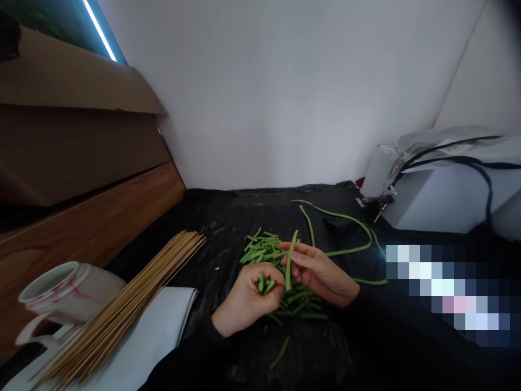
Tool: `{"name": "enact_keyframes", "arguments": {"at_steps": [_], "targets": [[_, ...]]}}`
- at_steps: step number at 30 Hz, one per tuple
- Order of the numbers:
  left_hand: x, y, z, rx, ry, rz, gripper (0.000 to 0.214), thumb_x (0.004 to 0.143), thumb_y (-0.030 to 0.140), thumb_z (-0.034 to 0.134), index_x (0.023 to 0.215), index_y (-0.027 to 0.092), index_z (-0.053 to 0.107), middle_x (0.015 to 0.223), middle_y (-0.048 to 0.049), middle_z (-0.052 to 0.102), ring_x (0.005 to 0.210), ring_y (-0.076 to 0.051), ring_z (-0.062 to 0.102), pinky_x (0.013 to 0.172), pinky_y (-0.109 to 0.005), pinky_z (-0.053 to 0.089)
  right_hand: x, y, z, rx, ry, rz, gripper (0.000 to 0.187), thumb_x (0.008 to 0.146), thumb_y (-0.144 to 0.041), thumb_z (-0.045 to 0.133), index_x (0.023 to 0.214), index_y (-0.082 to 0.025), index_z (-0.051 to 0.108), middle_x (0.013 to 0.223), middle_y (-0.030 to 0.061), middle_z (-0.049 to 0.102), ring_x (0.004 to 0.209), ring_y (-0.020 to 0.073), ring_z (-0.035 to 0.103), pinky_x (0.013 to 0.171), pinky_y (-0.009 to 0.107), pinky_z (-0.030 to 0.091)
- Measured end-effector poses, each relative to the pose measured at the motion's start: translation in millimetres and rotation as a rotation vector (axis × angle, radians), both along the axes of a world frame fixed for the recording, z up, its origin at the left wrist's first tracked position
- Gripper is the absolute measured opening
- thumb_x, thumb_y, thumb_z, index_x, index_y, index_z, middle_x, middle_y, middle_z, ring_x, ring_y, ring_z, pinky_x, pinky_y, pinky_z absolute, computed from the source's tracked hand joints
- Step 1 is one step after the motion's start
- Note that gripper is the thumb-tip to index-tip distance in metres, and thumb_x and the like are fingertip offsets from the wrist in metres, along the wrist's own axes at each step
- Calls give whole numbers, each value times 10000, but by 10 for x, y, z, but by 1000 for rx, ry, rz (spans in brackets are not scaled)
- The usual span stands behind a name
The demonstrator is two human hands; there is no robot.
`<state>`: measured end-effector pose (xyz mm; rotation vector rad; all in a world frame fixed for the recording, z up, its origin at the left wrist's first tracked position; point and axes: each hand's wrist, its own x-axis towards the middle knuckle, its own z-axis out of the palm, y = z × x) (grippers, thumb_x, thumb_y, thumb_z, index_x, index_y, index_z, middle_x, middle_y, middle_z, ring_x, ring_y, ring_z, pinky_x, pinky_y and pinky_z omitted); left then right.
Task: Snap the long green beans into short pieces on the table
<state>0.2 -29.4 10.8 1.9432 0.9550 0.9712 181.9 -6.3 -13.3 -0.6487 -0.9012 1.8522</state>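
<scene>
Several short pieces of green bean poke out of my left hand (250, 298), whose fingers are curled round them. My right hand (321, 271) pinches a longer piece of green bean (291, 263) between thumb and fingers, holding it upright just beside the left fist. Below and behind both hands lies a pile of cut green bean pieces (260, 248), partly hidden by them. Long whole beans (358, 220) curve across the black sheet to the right. One loose bean piece (279, 354) lies nearer to me.
Black plastic sheeting (236, 209) covers the surface. At left, a bundle of thin wooden sticks (134, 293) rests across white paper (163, 320) beside a white mug (75, 293). A cardboard box (73, 141) stands behind. White boxes (439, 195) with black straps are at right.
</scene>
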Motion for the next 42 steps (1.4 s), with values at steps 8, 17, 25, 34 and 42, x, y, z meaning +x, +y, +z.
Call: {"name": "enact_keyframes", "arguments": {"at_steps": [8, 17, 25, 34, 42], "targets": [[-43, 72, -64, 185, -3, 188, 112, 753, 101, 559, 664, 166, 578, 622, 18, 559, 584, -106, 499, 597, -215, 384, 42, 8, 8, 63, -123, 79, 275, 788, -257, 723, 1041, -154, 691, 730, 6, 641, 562, 62, 521, 553, 198, 407], [-66, -7, -3, -252, 70, -425, 142, 698, 246, 776, 698, 129, 696, 683, -11, 645, 644, -115, 561, 641, -216, 411, 169, 140, 36, 37, 10, -193, 164, 780, -224, 715, 933, -190, 668, 824, 27, 706, 565, 63, 513, 530, 189, 393], [-59, 30, -49, -222, 104, -340, 159, 750, 273, 745, 696, 132, 694, 688, -14, 658, 650, -119, 572, 664, -229, 413, 121, 45, 91, 83, 0, -85, 100, 831, -274, 682, 838, -177, 659, 755, 14, 676, 566, 76, 522, 527, 207, 369], [-74, 73, -47, -386, -148, -112, 307, 741, 420, 729, 783, 122, 663, 606, 18, 548, 514, -74, 426, 496, -196, 326, 105, 9, 107, 115, -34, -68, 103, 804, -271, 716, 810, -174, 682, 851, 12, 646, 711, 106, 544, 633, 246, 417], [-136, 103, -60, -696, -300, -215, 320, 698, 379, 781, 831, 120, 647, 521, 63, 443, 403, -17, 277, 394, -169, 150, 84, 4, 103, 109, -49, -68, 111, 788, -276, 729, 792, -177, 680, 850, 13, 633, 732, 117, 536, 677, 273, 428]]}}
